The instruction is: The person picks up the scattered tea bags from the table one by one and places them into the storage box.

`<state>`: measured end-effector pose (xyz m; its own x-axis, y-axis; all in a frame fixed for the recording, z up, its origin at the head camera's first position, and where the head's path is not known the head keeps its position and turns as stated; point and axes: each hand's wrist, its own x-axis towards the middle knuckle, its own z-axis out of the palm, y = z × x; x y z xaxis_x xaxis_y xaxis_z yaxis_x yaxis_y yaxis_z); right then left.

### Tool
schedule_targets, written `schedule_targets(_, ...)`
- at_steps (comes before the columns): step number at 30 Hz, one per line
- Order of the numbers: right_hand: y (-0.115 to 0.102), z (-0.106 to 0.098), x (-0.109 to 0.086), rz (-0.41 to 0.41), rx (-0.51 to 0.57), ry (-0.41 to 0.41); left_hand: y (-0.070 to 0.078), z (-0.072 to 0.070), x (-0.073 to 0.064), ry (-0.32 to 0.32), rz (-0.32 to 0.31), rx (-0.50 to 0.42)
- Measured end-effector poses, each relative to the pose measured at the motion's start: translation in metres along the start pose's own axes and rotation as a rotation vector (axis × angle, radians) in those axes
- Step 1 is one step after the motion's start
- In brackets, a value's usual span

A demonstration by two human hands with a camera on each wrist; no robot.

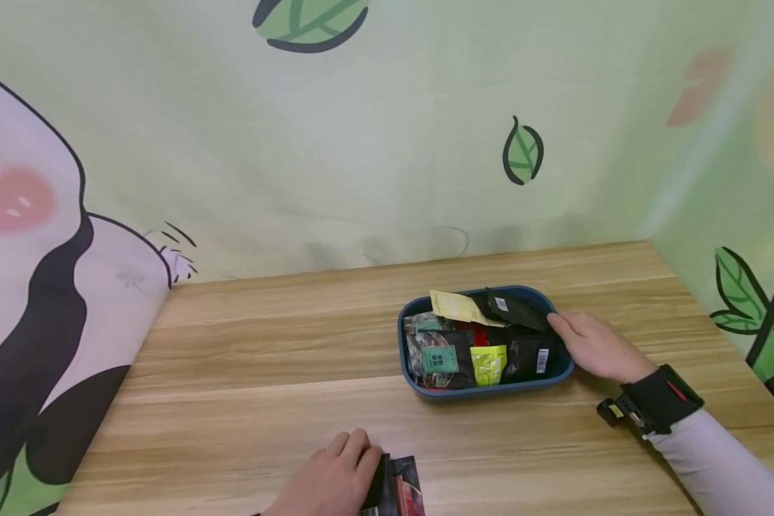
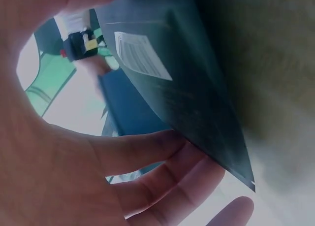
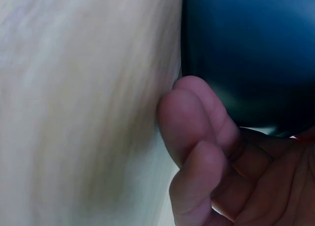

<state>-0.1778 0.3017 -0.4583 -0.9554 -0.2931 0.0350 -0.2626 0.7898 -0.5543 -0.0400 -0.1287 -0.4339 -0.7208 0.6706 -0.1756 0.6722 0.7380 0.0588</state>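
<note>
At the front of the table my left hand point(image 1: 332, 473) grips a few dark flat packets point(image 1: 409, 487), one with red on its face. The left wrist view has a black packet point(image 2: 192, 103) with a white label between thumb and fingers. My right hand point(image 1: 600, 347) holds the right end of a blue oval bin point(image 1: 484, 393), thumb at the rim. Its curled fingers point(image 3: 184, 120) lie against the bin's outer wall in the right wrist view. Inside the bin are black packets, a pale yellow packet point(image 1: 458, 307) and a bright yellow-green packet point(image 1: 488, 364).
Everything stands on a wood-grain table point(image 1: 251, 401). A pale green cloth point(image 1: 374, 158) with printed leaves hangs behind it, and a printed panda point(image 1: 58, 301) shows at the left. A black band with a small camera point(image 1: 661, 401) sits on the right wrist.
</note>
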Motion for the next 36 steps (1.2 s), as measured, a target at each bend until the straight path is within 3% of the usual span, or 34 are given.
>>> schedule_targets(5, 0.001, 0.000, 0.000, 0.001, -0.005, 0.002, -0.007, -0.019, 0.006, -0.024, -0.019, -0.060)
schedule_targets(8, 0.001, 0.001, 0.000, 0.003, -0.004, 0.001, -0.009, -0.031, 0.014, 0.018, -0.014, -0.086)
schedule_targets(13, 0.001, 0.001, -0.001, -0.001, 0.002, 0.000, -0.008, -0.051, 0.034, 0.188, 0.027, -0.072)
schedule_targets(18, 0.001, 0.000, -0.001, -0.010, -0.002, 0.003, -0.003, -0.071, 0.064, 0.374, 0.098, -0.040)
schedule_targets(23, 0.001, 0.001, 0.000, -0.016, -0.002, 0.017, 0.001, -0.089, 0.101, 0.479, 0.160, -0.034)
schedule_targets(30, 0.003, 0.002, 0.000, -0.007, -0.009, 0.016, 0.000, -0.112, 0.146, 0.501, 0.196, -0.042)
schedule_targets(36, 0.003, 0.003, 0.000, -0.006, -0.007, 0.016, -0.001, -0.130, 0.172, 0.490, 0.196, 0.009)
